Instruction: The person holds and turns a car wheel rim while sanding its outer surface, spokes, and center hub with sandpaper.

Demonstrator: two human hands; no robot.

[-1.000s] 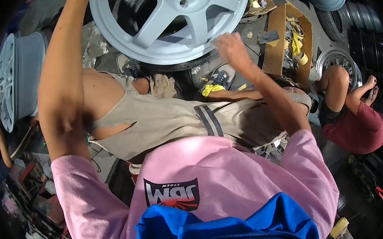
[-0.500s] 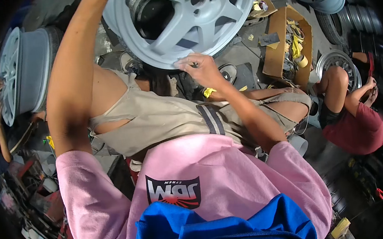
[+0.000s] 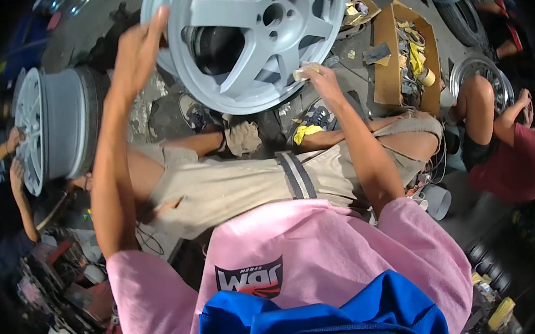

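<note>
A pale grey spoked wheel rim (image 3: pixel 269 28) stands tilted in front of me at the top of the head view. My left hand (image 3: pixel 136 58) is at the rim's left edge, one digit stretched upward over the outer barrel; its other fingers are blurred and partly hidden. Whether it bears weight on the rim, I cannot tell. At the lower right lip of the rim, my right hand (image 3: pixel 323 82) pinches a small beige folded piece of sandpaper (image 3: pixel 304 71) against the metal near a spoke's end.
An open cardboard box (image 3: pixel 385 63) with yellow and dark scraps stands to the right. Another grey rim with a tyre (image 3: pixel 66 120) is at the left, with a person's hands (image 3: pixel 14 162) on it. At the right sits a person in a red shirt (image 3: pixel 512 166) beside a silver rim (image 3: pixel 477 72).
My left hand has come down into view at the rim's left edge. My right hand has moved right and slightly up along the lip. The rim's spokes sit at a different angle.
</note>
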